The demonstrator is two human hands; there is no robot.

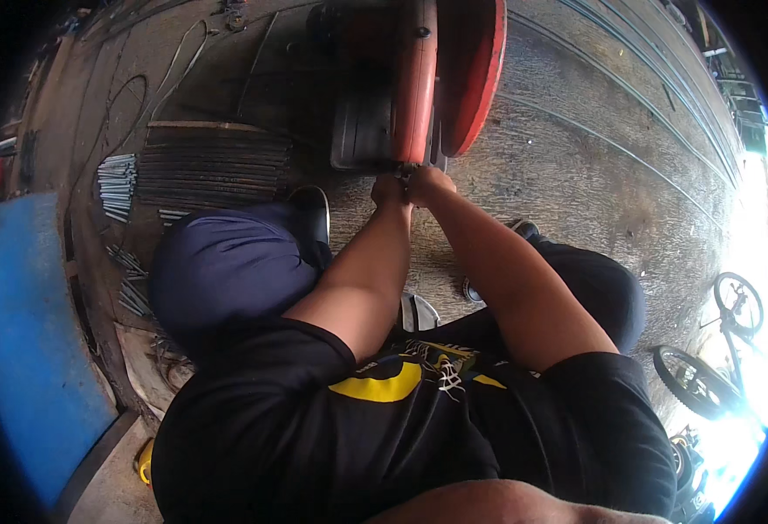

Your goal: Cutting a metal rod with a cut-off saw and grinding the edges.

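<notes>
Both my arms reach forward to the near end of a red machine (414, 96), which looks like a cut-off saw. It has a long rounded red body, a large red disc-shaped part (480, 79) on its right and a dark base (362, 131). My left hand (390, 190) and my right hand (430, 185) are side by side, almost touching, at the machine's near end. The fingers of both are curled closed. What lies inside them is hidden by the hands, though a small dark metal part (407, 168) shows just beyond.
Left of the machine lie a row of dark rods (213, 166) and short silver rods (117, 186), with more loose ones (130, 279) nearer me. Long thin rods (619, 87) stretch along the right floor. A blue sheet (39, 341) stands at left, a bicycle (702, 380) at right.
</notes>
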